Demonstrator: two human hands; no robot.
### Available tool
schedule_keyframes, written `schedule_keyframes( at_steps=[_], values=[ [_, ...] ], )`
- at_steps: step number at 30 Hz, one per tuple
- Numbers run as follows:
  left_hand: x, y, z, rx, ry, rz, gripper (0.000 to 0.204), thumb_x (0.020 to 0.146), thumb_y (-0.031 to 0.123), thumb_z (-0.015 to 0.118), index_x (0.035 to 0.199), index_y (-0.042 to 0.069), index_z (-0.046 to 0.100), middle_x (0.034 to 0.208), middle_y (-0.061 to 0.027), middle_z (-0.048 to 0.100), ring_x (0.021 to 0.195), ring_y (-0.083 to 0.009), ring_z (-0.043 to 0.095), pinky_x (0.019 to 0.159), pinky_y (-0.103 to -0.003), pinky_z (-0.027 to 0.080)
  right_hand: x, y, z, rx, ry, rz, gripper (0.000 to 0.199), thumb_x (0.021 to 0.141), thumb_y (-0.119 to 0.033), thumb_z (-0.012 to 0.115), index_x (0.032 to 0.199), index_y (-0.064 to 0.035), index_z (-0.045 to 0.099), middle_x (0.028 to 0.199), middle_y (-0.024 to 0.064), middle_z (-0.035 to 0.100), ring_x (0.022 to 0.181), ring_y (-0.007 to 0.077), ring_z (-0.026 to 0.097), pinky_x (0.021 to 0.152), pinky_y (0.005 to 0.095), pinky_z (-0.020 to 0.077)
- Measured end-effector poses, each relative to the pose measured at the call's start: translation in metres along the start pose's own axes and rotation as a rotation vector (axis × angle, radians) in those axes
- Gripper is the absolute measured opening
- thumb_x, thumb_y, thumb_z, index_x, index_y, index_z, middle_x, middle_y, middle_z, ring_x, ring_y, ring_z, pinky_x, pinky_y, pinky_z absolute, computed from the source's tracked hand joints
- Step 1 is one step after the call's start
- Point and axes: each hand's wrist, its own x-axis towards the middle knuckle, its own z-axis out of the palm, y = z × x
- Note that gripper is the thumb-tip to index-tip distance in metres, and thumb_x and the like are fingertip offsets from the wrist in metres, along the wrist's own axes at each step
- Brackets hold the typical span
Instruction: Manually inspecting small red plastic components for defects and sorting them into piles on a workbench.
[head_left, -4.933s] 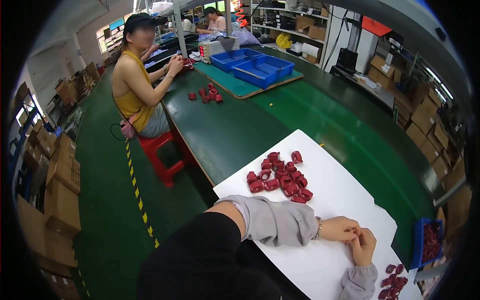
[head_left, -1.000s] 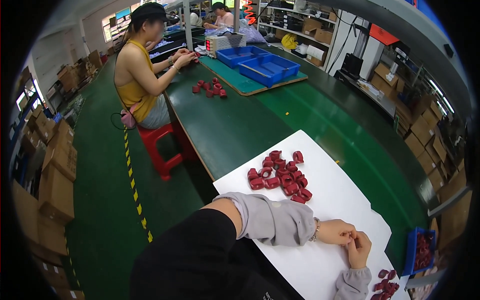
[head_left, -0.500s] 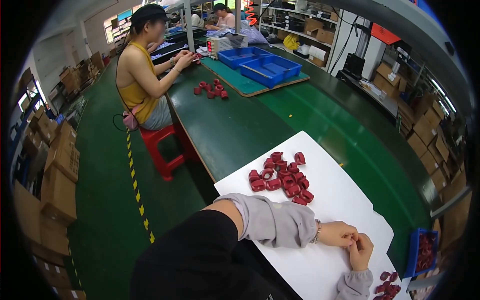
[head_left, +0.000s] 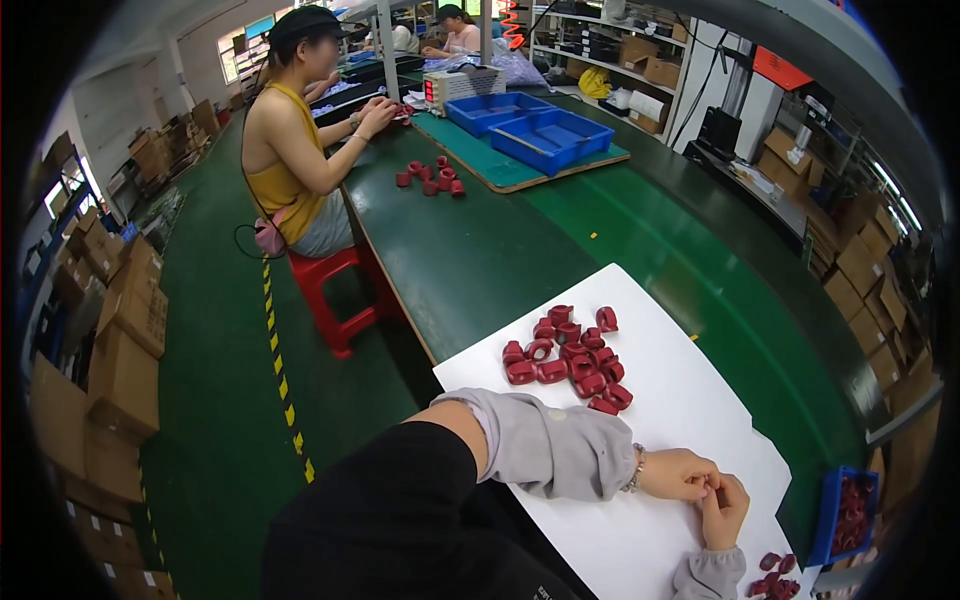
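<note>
red rings (head_left: 566, 355) ~14 in pile | left hand (head_left: 678, 474), right hand (head_left: 724, 508) touching

Left hand (head_left: 680, 473) and right hand (head_left: 724, 510) meeting fingertip to fingertip, fingers curled in a pinch, grey-sleeved forearms bent inward, bracelet on left wrist

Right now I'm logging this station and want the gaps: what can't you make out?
Head view only:
- What the left hand and right hand pinch: covered by fingers, too small.
- Red parts by the right sleeve: cut off by the lower edge.
- Small blue bin contents: dim, warped at the rim.
</note>
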Motion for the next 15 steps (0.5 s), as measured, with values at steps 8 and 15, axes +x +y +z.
schedule_keyframes(
  at_steps=[8, 15],
  values=[
    [0.0007, -0.0026, -0.0003, -0.035, 0.005, 0.026, 0.022, 0.088, 0.015, 0.055, 0.107, 0.003, 0.055, 0.078, -0.0067, 0.062, 0.071, -0.0162, 0.058, 0.067, -0.03, 0.047, 0.0014, -0.0013, 0.0, 0.021, -0.005, 0.009, 0.011, 0.075, 0.005, 0.058, 0.086, 0.0046, 0.061, 0.079, 0.0104, 0.06, 0.072, 0.018, 0.057, 0.065, 0.0273, 0.0451],
    [-0.0018, -0.0017, 0.0006, -0.005, 0.014, 0.031, 0.022, 0.088, 0.015, 0.055, 0.107, 0.003, 0.055, 0.077, -0.0066, 0.062, 0.07, -0.0166, 0.058, 0.066, -0.03, 0.047, 0.0014, -0.0052, 0.001, 0.053, -0.011, 0.06, 0.01, 0.075, 0.003, 0.056, 0.085, 0.0043, 0.06, 0.078, 0.0088, 0.058, 0.073, 0.0158, 0.055, 0.065, 0.0262, 0.0428]
  ],
)
